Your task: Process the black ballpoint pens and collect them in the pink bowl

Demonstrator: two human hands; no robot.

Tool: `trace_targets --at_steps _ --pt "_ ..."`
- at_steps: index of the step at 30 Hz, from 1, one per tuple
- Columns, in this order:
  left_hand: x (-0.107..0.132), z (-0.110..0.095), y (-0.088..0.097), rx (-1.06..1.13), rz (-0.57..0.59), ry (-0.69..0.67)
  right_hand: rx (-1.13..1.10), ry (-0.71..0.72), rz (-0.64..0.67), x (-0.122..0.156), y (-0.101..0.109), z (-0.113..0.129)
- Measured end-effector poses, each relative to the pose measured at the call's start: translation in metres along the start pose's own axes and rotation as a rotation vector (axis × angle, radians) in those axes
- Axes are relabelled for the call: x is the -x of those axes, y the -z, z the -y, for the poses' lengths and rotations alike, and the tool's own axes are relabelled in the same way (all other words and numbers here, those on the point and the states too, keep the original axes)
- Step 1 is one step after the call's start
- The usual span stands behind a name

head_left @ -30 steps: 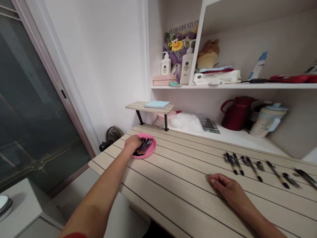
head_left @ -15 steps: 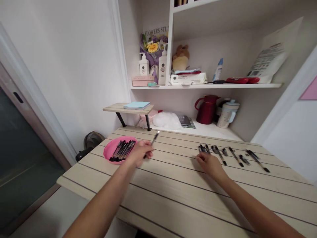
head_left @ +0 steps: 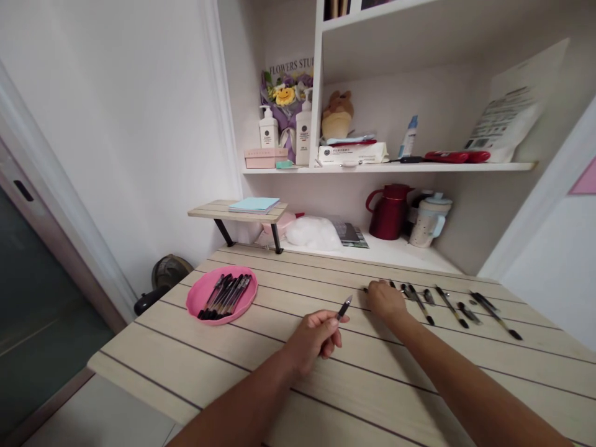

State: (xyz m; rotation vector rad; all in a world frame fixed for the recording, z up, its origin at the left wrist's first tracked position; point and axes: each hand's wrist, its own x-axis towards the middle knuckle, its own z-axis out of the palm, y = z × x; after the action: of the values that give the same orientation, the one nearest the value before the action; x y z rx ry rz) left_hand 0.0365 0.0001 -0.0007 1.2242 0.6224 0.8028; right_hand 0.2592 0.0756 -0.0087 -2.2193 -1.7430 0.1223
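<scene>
My left hand (head_left: 316, 335) is closed around a pen (head_left: 345, 307), its bare tip pointing up and away over the middle of the desk. To the right, my right hand (head_left: 385, 300) rests low at the left end of a row of pen parts, fingers curled down. A small dark end shows beside its fingertips; what they grip is hidden. In that row lie black-ended pens (head_left: 451, 307) and short dark pieces, probably caps (head_left: 468, 312). Several pens (head_left: 228, 295) lie side by side in a pink tray (head_left: 193, 298) at the left.
A small riser (head_left: 205, 211) with light-blue paper (head_left: 254, 205) stands at the desk's back left. Behind the desk are a white plastic bag (head_left: 313, 233), a red jug (head_left: 389, 214) and a pale cup (head_left: 429, 220). Bottles and a plush toy (head_left: 338, 115) sit on the shelf above.
My left hand has moved right and nearer, from beside the pink tray to mid-desk, still holding a pen. My right hand has shifted slightly and covers the leftmost pen parts. The view has tilted a little.
</scene>
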Motion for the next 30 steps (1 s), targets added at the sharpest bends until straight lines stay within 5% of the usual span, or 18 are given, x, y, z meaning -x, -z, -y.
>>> trace_targets --at_steps 4,9,12,22,30 --pt "0.001 0.002 -0.007 0.036 0.035 0.045 -0.200 0.035 0.038 0.020 0.009 0.007" --pt "0.003 0.004 -0.010 0.063 0.066 0.083 -1.372 0.070 0.140 0.064 0.039 0.015" --pt "0.003 0.004 -0.009 0.031 0.078 0.085 -1.677 0.062 0.113 0.085 0.051 0.023" --pt "0.001 0.006 -0.010 -0.021 0.063 0.095 -1.586 0.062 0.154 0.103 0.037 0.035" --pt "0.000 0.005 -0.010 0.036 -0.054 0.079 -1.500 0.077 0.213 0.105 0.022 0.042"
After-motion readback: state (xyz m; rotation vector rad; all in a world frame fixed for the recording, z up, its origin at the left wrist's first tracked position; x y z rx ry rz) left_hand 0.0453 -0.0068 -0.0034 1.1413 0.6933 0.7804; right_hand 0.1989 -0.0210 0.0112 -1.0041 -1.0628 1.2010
